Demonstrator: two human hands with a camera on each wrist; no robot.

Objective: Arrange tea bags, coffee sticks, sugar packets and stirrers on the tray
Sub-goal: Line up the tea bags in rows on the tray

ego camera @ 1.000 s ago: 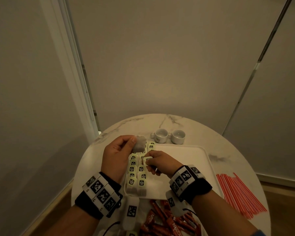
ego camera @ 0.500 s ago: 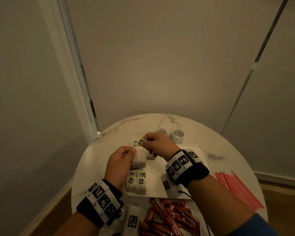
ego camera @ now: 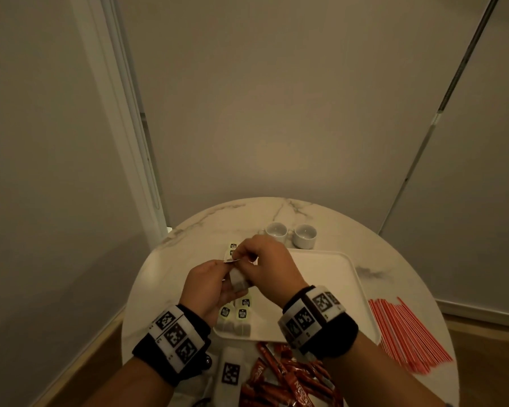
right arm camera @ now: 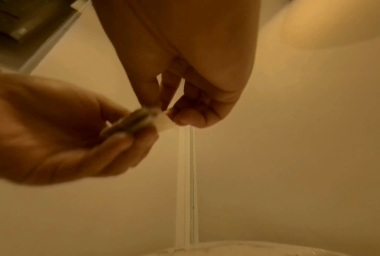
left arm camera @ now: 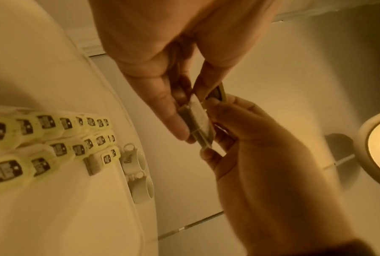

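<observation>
While raised above the tray (ego camera: 329, 277), held between both grips: left hand (ego camera: 209, 286) pinching one tea bag (ego camera: 238, 282), right hand (ego camera: 269, 267) pinching its tag (ego camera: 231, 260). More tea bags (ego camera: 235, 315) rowed on tray's left side.

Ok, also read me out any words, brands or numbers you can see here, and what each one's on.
"NESC...": sideways on a red coffee stick at the near table edge; the rest cannot be read.
Tea bag tags on the tray: dark logo with lettering, too blurred to read.
Tag of the held tea bag: edge-on, unreadable.
Wristbands: black-and-white square codes, no words; tiny characters beside them are too small.
</observation>
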